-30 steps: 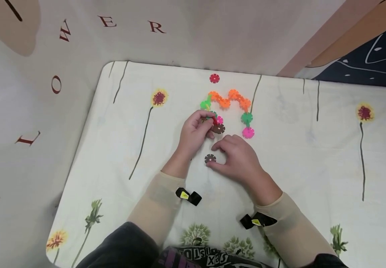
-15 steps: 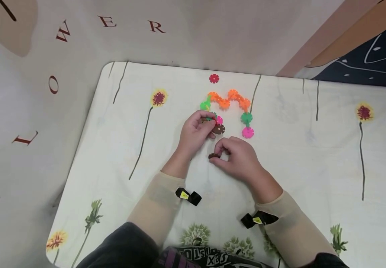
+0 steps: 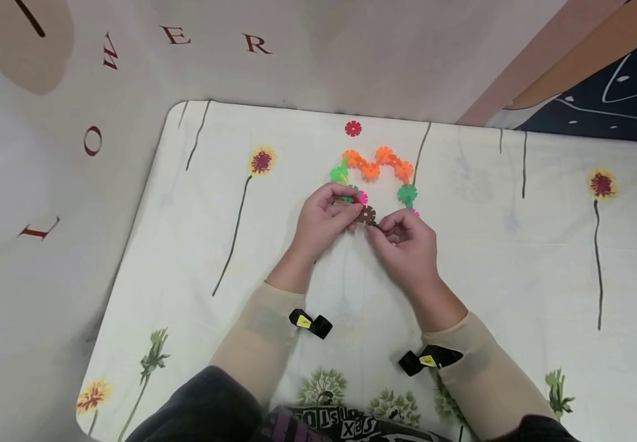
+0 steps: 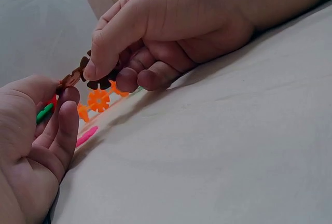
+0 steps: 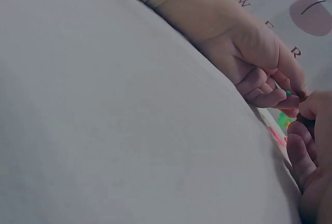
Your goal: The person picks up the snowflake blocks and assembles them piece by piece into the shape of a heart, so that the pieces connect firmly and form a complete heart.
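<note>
My left hand (image 3: 324, 222) pinches a brown notched disc (image 3: 368, 214), a snowflake-shaped linking piece, between thumb and fingers. A second, darker brown disc (image 4: 98, 84) is pinched in my right hand (image 3: 409, 252). The two discs meet edge to edge; how deeply their slots engage is hidden by the fingers. Just beyond my left fingertips are a pink disc (image 3: 362, 197), a bit of red and a green disc (image 3: 348, 198). Light green discs (image 3: 339, 174) and orange discs (image 3: 370, 170) continue the chain. My right hand partly covers another pink disc (image 3: 416, 213) below a green disc (image 3: 407, 194).
A single red disc (image 3: 353, 128) lies near the far edge of the table. The white tablecloth (image 3: 506, 264) is printed with flowers and stems. Behind the table rises a pale lettered backdrop (image 3: 318, 67).
My right hand picked up the loose brown disc from the cloth and brought it up and forward to the brown disc at my left hand. The left hand stayed nearly still.
</note>
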The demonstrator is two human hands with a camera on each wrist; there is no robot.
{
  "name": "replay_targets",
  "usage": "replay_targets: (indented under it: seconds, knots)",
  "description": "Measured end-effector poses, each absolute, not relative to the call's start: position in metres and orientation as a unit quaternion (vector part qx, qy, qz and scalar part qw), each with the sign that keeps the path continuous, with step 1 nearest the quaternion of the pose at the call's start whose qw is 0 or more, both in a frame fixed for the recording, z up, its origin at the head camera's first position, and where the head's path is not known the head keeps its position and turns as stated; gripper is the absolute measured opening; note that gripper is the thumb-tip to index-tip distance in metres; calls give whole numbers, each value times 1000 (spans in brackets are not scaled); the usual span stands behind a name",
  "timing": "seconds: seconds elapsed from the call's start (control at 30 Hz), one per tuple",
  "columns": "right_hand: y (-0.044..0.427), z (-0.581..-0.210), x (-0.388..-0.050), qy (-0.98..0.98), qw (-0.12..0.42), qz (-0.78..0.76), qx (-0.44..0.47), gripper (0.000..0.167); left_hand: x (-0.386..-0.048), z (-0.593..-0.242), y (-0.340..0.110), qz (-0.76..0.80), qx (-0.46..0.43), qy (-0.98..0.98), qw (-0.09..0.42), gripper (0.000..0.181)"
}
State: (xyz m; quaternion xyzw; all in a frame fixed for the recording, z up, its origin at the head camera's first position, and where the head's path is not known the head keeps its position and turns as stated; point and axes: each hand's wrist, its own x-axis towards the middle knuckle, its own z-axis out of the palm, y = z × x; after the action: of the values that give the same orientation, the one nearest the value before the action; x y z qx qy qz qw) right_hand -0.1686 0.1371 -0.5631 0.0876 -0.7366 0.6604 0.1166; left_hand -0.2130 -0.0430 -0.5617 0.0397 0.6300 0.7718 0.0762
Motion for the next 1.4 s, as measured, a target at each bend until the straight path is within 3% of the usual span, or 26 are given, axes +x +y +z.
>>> replay_targets:
  seconds: [0.97,1.17,1.3,1.4]
  knots:
    - [139,-562,-169,-776,121,612,88,19,-213,-561,-45,750,43,652,106,28]
    - [139,-563,-172,-794,90,585,139,33,-221,-560,-45,814,-65,571,83,20]
    - [140,-561,-174,-861,40,457,220,35,-222,-559,-45,836,-83,536,82,22]
    - [140,-560,-175,-897,-2,342,279,47,-221,-557,-44,833,-77,541,87,22]
